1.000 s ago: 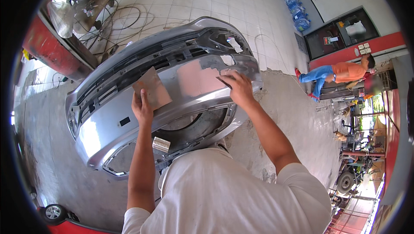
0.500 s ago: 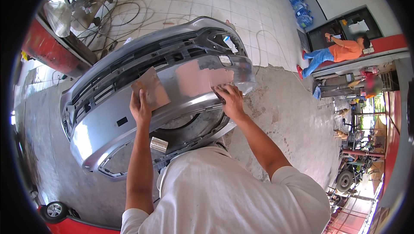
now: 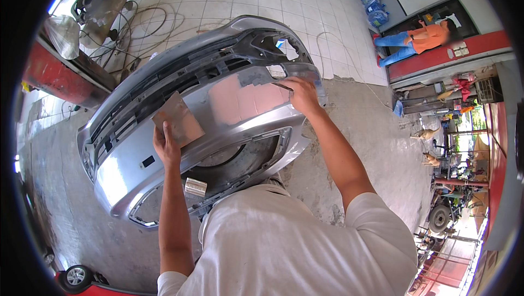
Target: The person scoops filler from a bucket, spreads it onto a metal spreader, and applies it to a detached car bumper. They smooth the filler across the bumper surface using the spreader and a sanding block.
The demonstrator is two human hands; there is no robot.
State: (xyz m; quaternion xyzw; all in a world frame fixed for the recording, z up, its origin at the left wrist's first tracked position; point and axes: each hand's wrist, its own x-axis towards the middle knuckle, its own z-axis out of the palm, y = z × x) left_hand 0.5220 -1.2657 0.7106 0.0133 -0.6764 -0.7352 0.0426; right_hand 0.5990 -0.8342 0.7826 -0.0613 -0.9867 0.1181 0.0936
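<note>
A grey car bumper (image 3: pixel 112 178) lies across the view in front of me, with a smeared patch of pink putty (image 3: pixel 240 102) on its painted face. My left hand (image 3: pixel 167 147) is closed on the lower edge of a flat, squarish putty board (image 3: pixel 183 121), which carries some pink putty and is held over the bumper. At the right end of the patch, my right hand (image 3: pixel 303 95) is closed around a thin, dark-edged putty spreader (image 3: pixel 282 86). Its edge is at the putty; most of it is hidden by the fingers.
A shiny metal can (image 3: pixel 195 187) sits by the bumper's near opening. Hoses (image 3: pixel 131 39) lie beside an air compressor (image 3: pixel 109 9) at the back left. A person in orange (image 3: pixel 428 38) is at the right, near blue water bottles (image 3: pixel 371 1). A red car (image 3: pixel 103 289) stands lower left.
My right hand has moved up and right along the putty with the spreader, and the patch's upper edge looks different. The board stays in my left hand. The view has shifted slightly.
</note>
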